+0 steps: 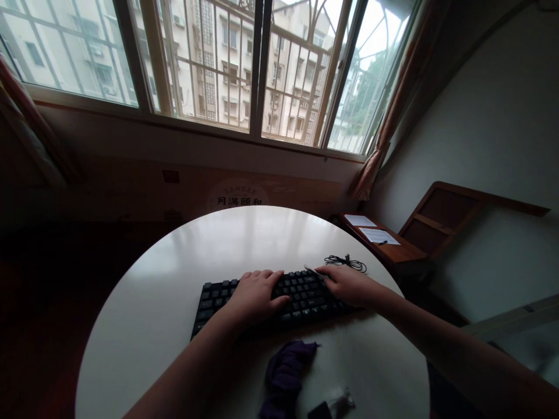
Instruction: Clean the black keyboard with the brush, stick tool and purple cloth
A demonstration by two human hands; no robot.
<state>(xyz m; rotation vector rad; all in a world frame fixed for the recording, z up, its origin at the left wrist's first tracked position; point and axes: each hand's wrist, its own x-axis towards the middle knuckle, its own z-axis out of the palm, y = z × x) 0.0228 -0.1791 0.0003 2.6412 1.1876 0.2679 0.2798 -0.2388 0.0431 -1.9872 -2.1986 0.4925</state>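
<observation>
A black keyboard [301,297] lies across the middle of a round white table [183,302]. My left hand [255,295] rests flat on the keys left of centre, fingers stretched out. My right hand [347,284] lies on the keyboard's right end, its fingers curled toward the far edge; what they touch is too small to make out. A thin black cable [347,262] is coiled on the table just beyond my right hand.
A crumpled purple cloth [286,372] lies near the table's front edge, with a small dark object [321,410] beside it. To the right stands a wooden side table [388,247] with papers [378,234]. Windows with bars span the far wall.
</observation>
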